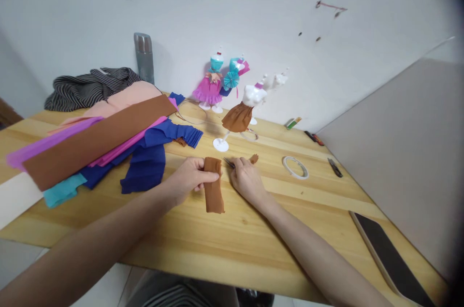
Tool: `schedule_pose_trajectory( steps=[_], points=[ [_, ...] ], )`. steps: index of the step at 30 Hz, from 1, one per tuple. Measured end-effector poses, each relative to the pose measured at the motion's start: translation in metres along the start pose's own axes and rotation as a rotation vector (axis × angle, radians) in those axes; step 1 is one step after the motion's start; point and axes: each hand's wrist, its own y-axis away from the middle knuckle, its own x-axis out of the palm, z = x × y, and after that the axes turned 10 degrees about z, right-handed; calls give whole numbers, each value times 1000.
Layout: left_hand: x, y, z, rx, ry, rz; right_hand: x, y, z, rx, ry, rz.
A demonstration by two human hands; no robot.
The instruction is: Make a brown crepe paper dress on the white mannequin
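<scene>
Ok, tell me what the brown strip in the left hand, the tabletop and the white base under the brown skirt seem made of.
Brown strip: looks like matte crepe paper, perhaps cloth; soft, with uneven edges.
Tabletop: satin-finished wood or wood-look laminate; it shows grain bands and a knot.
White base: probably smooth plastic, evenly coloured.

Two hands (pixel 189 176) (pixel 249 179) and one held brown strip (pixel 213 196) are seen at centre; three dressed mannequins (pixel 209 87) (pixel 232 80) (pixel 238 117) are counted at upper centre; one flask (pixel 144 63) is seen at upper left; one phone (pixel 393 258), at lower right.
</scene>
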Motion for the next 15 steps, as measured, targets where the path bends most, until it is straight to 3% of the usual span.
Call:
schedule_pose_trajectory(
  steps=[3,5,8,10,12,15],
  points=[
    [2,-2,7,-21,-47,21,3,5,5,-55,-247,-122],
    [3,-3,11,-16,-85,39,3,11,8,-110,-611,-164],
    [6,-4,14,-16,-159,48,1,21,11,-204,-1212,-43],
    [9,-4,15,-26,-200,48,0,26,14,-256,-1469,30],
    [11,-5,18,-25,-240,56,-1,31,16,-266,-1574,71],
    [12,-7,26,25,-284,74,-1,37,21,-207,-1542,132]
  ],
)
